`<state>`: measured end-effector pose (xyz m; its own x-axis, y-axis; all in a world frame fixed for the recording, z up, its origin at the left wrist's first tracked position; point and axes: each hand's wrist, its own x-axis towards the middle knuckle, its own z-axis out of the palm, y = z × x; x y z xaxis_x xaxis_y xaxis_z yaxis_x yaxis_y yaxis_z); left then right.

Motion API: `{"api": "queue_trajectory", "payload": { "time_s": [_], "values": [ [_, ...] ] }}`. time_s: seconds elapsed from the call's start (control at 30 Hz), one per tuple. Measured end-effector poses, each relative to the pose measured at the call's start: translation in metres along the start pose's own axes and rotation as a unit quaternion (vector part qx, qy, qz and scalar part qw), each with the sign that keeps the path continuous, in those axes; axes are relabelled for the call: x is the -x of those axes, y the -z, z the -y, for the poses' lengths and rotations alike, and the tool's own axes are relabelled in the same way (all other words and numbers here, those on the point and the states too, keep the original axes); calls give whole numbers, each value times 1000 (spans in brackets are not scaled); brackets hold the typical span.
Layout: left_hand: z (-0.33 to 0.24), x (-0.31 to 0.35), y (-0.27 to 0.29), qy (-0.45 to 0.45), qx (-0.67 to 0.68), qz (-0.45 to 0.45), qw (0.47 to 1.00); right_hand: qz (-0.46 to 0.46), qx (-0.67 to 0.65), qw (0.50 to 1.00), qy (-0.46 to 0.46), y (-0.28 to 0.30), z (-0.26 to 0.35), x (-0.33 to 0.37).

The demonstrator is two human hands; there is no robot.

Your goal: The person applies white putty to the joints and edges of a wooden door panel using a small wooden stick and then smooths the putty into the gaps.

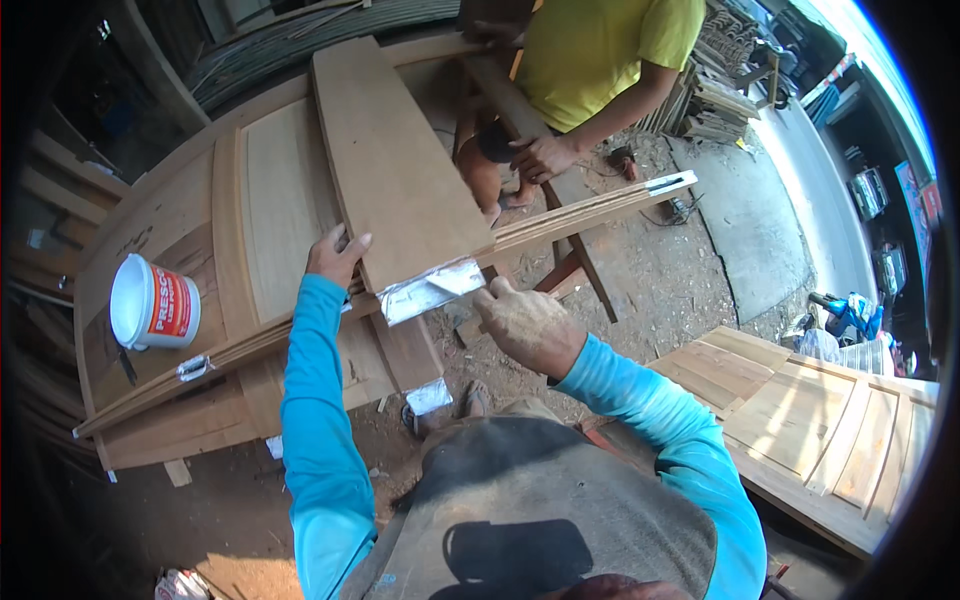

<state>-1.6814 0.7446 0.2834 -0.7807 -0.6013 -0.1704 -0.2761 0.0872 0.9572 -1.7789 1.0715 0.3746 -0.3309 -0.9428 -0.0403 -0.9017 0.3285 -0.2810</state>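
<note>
A wide wooden board (405, 160) lies lengthwise over wooden panels, its near end face coated white (432, 290). My left hand (338, 256) grips the board's left edge near that end, thumb over the top and fingers curled. My right hand (528, 325), dusty on its back, is closed at the right corner of the white end. Its fingertips pinch a thin, flat, pale strip (447, 286) that lies against the white face; its exact kind is unclear. Below, a second wooden piece (405, 350) also has a white end.
A white bucket (155, 302) with a red label stands on the panels (225, 230) at left. Across the work, a person in a yellow shirt (600, 60) has a hand (545, 157) on a dark wooden bar (505, 100). More panelled wood (810, 420) lies at right.
</note>
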Motion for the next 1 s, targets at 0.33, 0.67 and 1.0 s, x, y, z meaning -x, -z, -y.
{"api": "queue_trajectory", "payload": {
  "time_s": [0.33, 0.67, 1.0],
  "values": [
    [6, 0, 12, -59, -71, -47, 995, -117, 73, 990, 21, 21, -61, -11],
    [29, -11, 27, -30, -171, -46, 984, -98, 94, 988, 76, 20, -91, -37],
    [39, -21, 30, 2, -141, -38, 989, -67, 39, 996, 47, 8, -89, -48]
  ]
}}
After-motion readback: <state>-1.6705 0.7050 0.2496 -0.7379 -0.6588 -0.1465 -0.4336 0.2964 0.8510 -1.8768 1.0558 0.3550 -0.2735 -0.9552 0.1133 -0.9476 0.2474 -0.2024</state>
